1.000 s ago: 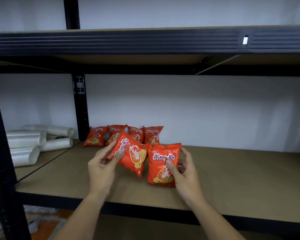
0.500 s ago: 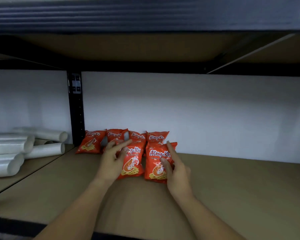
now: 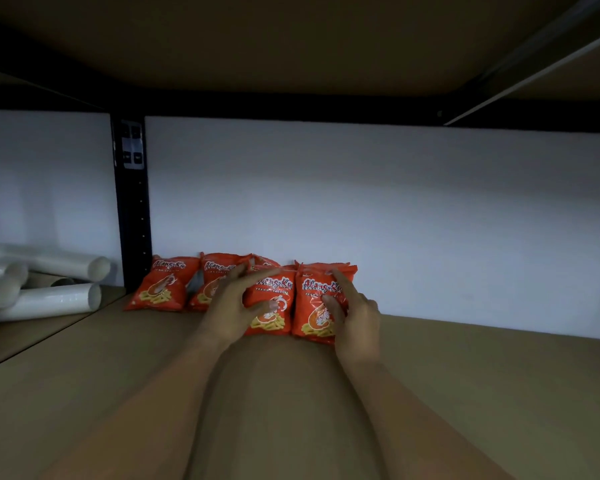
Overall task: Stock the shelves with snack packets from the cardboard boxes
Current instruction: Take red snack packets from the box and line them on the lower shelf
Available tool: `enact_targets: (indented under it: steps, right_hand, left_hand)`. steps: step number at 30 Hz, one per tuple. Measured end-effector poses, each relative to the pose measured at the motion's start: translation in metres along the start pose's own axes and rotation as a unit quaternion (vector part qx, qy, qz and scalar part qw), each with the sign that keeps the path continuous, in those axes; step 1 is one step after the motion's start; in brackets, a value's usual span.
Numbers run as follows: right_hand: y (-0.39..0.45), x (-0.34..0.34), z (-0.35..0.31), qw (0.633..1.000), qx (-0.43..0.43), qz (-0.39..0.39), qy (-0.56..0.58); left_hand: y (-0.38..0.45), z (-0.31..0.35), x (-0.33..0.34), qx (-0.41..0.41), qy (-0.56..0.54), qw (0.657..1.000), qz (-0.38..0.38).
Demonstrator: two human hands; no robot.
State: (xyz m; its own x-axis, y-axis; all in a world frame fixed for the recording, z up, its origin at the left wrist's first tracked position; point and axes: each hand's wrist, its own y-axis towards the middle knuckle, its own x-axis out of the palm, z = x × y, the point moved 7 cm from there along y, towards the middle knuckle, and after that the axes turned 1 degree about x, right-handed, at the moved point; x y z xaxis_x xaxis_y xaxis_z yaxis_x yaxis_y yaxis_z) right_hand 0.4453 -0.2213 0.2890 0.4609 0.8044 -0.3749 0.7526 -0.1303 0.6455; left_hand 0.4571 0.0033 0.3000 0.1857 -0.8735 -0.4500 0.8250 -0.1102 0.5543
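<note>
Several red-orange snack packets stand in a row at the back of the wooden shelf (image 3: 465, 393), against the white wall. One back packet (image 3: 160, 289) stands at the far left. Two front packets lean against that row. My left hand (image 3: 227, 308) touches the left front packet (image 3: 274, 308) with spread fingers and the thumb on its front. My right hand (image 3: 355, 318) rests on the right front packet (image 3: 314, 306), index finger straight up its face and thumb on the front. Both packets stand upright on the shelf board. No cardboard box is in view.
A black upright post (image 3: 132, 209) divides the shelving at the left. Beyond it lie several white plastic rolls (image 3: 49, 299) on the neighbouring board. The upper shelf's underside (image 3: 291, 46) hangs low overhead. Bare board stretches to the right of the packets.
Both hands have carried the two packets further back and set them upright against the back row. The left packet went from tilted to upright. My head has moved in under the upper shelf.
</note>
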Motion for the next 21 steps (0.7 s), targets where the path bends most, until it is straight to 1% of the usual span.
enact_targets:
  steps: [4,8,11,15,18,21]
  right_hand:
    - [0.009,0.006,0.008,1.0,0.005,-0.01,-0.029]
    - [0.007,0.008,0.012,0.999,0.004,-0.012,-0.051]
    - [0.0,0.003,0.007,0.999,0.008,-0.006,-0.042]
    - [-0.018,-0.018,-0.006,0.999,0.002,-0.004,-0.038]
    - [-0.041,-0.046,-0.014,0.999,0.032,-0.01,-0.024]
    - [-0.073,-0.082,-0.025,0.999,0.037,-0.006,-0.018]
  left_hand:
    - [0.0,-0.001,-0.004,0.01,0.042,0.998,0.042]
    - [-0.005,-0.003,-0.002,0.005,0.065,0.997,0.04]
    - [-0.017,0.007,0.001,0.0,0.09,0.995,0.045]
    - [-0.039,0.017,-0.008,-0.017,0.126,0.988,0.086]
    - [-0.065,0.031,-0.01,-0.025,0.083,0.991,0.106]
    - [-0.099,0.059,0.004,-0.044,0.02,0.994,0.094]
